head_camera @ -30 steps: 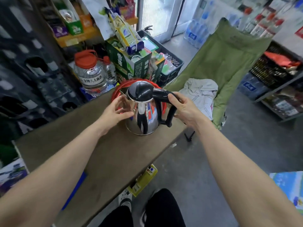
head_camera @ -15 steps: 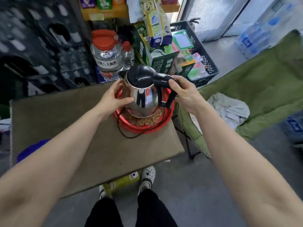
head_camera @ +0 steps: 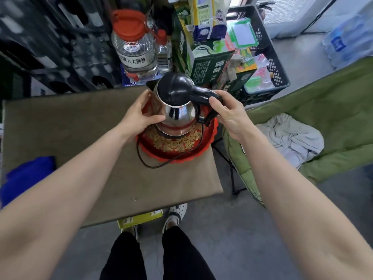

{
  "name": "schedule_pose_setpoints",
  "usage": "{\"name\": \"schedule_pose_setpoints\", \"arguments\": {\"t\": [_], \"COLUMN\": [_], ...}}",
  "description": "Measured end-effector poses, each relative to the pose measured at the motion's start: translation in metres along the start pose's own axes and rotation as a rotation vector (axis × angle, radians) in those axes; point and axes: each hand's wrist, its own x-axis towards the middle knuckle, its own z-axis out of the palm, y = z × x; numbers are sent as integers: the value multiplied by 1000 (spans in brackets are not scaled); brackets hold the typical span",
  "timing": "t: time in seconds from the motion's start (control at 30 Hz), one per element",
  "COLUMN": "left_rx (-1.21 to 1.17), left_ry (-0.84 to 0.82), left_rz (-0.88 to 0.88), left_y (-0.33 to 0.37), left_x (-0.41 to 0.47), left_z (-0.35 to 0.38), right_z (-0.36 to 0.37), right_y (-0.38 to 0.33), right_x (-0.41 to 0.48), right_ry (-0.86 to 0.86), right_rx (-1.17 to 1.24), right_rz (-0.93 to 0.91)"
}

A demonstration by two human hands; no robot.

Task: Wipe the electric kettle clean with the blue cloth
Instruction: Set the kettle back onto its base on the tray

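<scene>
A shiny steel electric kettle point(head_camera: 177, 116) with a black lid and black handle stands over a red tray point(head_camera: 175, 150) with gold flowers, at the table's far right corner. My right hand point(head_camera: 228, 114) grips the black handle. My left hand point(head_camera: 139, 116) is pressed against the kettle's left side, thumb on the steel. A black power cord point(head_camera: 153, 164) loops off the tray toward me. The blue cloth point(head_camera: 24, 178) lies bunched at the table's left edge, partly hidden behind my left forearm; neither hand touches it.
The brown table point(head_camera: 80, 118) holds little else. Behind it stand a large clear jar with a red lid point(head_camera: 133, 47), green cartons point(head_camera: 210, 63) and a black crate point(head_camera: 268, 63). A green folding chair point(head_camera: 323, 110) with a grey cloth stands to the right. My feet are under the near edge.
Both hands carried the kettle away from me and to the right, over the red tray. The camera tilted down, bringing the blue cloth into view at left.
</scene>
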Motion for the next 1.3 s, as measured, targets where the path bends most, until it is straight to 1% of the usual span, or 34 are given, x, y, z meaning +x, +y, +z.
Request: {"name": "schedule_pose_setpoints", "arguments": {"t": [0.37,0.63,0.73,0.83,0.93,1.07,1.3], "left_rx": [4,-98,-79,-42,50,67,80], "left_ry": [51,108,148,175,162,169,123], "left_rz": [13,21,28,-2,-25,-48,-52], "left_y": [-11,-28,-27,-28,-30,-29,-30], "left_x": [9,-4,-5,-5,-8,-5,4], "left_z": [3,9,16,20,23,22,15], "right_z": [-4,3,-1,-6,-7,-3,2], "right_y": [4,0,-2,-1,2,1,2], "right_x": [17,24,24,20,14,14,24], "right_ry": [-31,-85,-89,-98,-83,-59,-51], "right_rx": [-8,-102,-136,-128,-136,-176,-198], "right_rz": [-5,-13,-4,25,26,37,58]}}
